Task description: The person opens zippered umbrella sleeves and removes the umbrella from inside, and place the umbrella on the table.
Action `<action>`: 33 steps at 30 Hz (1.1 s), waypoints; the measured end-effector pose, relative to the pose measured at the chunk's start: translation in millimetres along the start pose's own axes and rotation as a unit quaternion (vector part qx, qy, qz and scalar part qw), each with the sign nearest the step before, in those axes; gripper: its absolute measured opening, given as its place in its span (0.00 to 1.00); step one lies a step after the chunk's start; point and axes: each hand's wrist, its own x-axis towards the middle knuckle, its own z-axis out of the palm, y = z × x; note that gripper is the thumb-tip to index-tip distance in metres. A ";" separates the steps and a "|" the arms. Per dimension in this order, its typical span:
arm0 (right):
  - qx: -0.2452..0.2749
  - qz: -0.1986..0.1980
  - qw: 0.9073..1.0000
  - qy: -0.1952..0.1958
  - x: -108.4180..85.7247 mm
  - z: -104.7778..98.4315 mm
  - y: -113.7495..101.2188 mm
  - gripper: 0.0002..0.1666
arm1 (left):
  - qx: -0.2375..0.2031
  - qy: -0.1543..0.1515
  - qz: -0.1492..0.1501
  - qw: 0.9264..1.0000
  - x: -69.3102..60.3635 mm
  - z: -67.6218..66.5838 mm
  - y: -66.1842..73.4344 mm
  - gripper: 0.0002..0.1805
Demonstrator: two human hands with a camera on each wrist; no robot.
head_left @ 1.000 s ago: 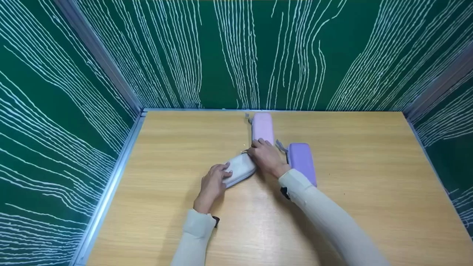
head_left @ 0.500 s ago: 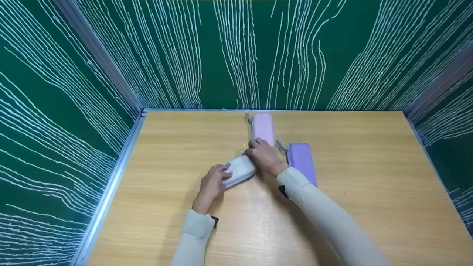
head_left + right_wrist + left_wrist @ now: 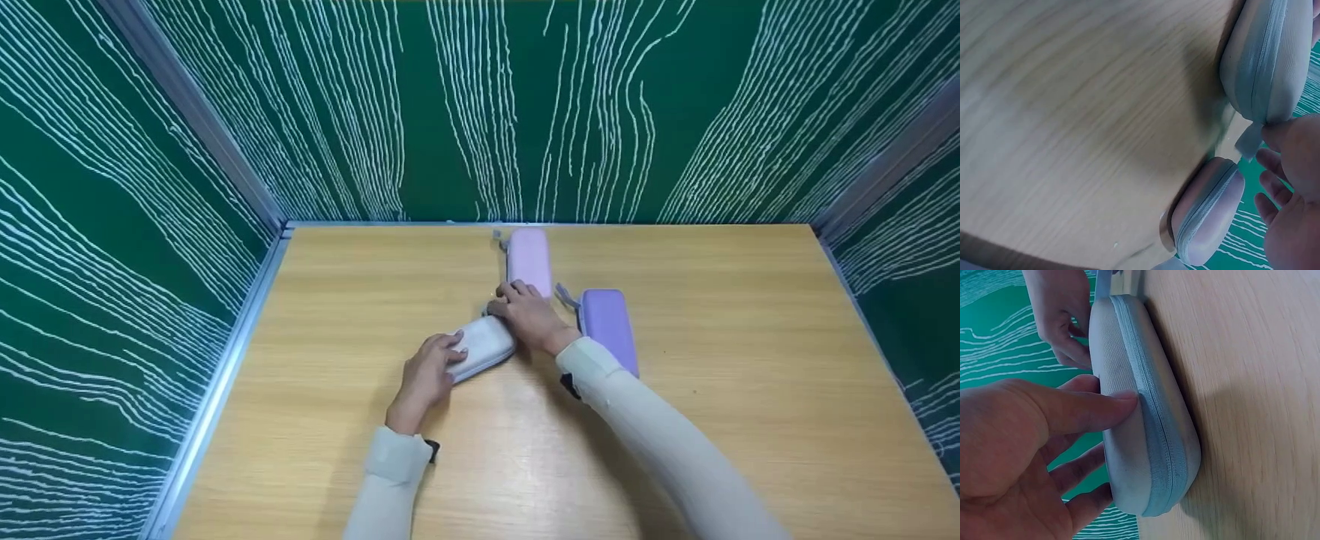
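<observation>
The left hand point(image 3: 426, 373) is gripping the white zip case point(image 3: 486, 343), probably light and firm, by its sides, the best spot; the right hand point(image 3: 531, 320) ahead is touching it, pinch unclear.

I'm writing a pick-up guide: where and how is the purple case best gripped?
Probably across the middle of the purple case, by both long sides, from the right: it is long and narrow, and in the head view the right sleeve hides its near left corner while a strap juts from its far left.
</observation>
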 end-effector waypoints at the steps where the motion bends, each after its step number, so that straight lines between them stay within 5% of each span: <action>1: -0.001 0.002 1.000 -0.009 1.1 0.3 -0.5 0.19 | 0.000 0.001 0.000 1.000 -0.1 -0.1 -0.6 0.23; 7: -0.001 0.020 0.998 -0.061 7.3 -2.9 -3.2 0.21 | -0.005 -0.011 -0.011 1.000 -0.1 -1.9 -1.4 0.24; 15: 0.024 0.011 0.997 -0.069 13.5 -9.2 1.7 0.21 | -0.007 -0.013 -0.008 1.000 0.6 -1.4 -0.1 0.24; 33: -0.087 -0.014 0.992 -0.090 20.7 -0.3 9.9 0.21 | 0.007 -0.019 -0.017 1.000 2.8 -1.5 -0.1 0.25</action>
